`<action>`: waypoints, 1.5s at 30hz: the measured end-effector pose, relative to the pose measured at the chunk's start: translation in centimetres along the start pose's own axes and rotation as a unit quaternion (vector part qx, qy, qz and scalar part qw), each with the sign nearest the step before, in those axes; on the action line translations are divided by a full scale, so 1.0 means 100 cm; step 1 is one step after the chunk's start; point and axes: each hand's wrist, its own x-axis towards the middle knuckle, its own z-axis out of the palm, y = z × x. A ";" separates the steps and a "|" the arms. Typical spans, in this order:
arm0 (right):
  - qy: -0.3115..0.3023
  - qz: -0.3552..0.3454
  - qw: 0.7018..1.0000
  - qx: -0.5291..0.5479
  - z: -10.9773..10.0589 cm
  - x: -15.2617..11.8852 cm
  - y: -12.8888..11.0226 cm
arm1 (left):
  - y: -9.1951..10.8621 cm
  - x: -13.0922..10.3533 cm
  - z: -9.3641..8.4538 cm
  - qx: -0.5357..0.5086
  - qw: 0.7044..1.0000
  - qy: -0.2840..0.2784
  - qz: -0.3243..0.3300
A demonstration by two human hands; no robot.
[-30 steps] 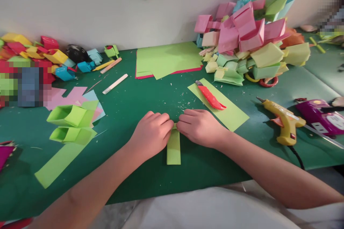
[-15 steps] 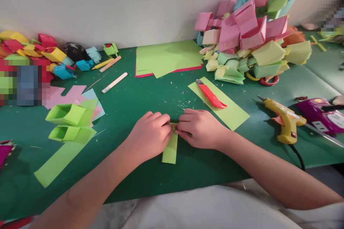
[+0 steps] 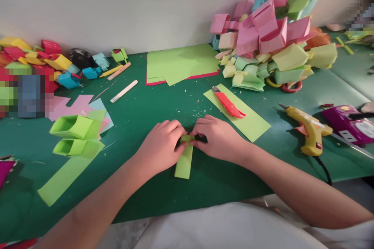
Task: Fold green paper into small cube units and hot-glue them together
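Both the left hand (image 3: 162, 144) and right hand (image 3: 217, 138), fingers curled nearly closed, pinch the far end of the green strip (image 3: 184, 163); its long axis runs from between them toward the wearer, near end slanting slightly left.

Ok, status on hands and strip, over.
Left hand and right hand pinching green strip's top end. Strip angled toward the body. Nothing seen blocking it; red cutter beyond right hand.

Left hand (image 3: 163, 146): fingers curled, thumb and fingertips pinched
Right hand (image 3: 217, 138): mirrors it, just beside
Forearms: bare, angled inward, wrists apart
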 end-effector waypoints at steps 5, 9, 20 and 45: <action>-0.016 0.016 1.000 0.019 -0.001 0.001 -0.001 | 0.002 0.000 -0.001 -0.004 1.000 -0.017 -0.002; -0.004 -0.006 1.000 0.028 0.003 0.000 0.001 | 0.001 0.000 0.004 0.000 0.999 0.029 0.038; 0.274 -0.205 0.935 -0.097 -0.005 -0.014 -0.002 | 0.018 -0.015 -0.007 0.106 0.904 0.378 0.168; 0.068 -0.089 0.993 -0.022 0.004 -0.001 0.016 | -0.004 0.004 0.018 -0.104 0.985 0.134 -0.007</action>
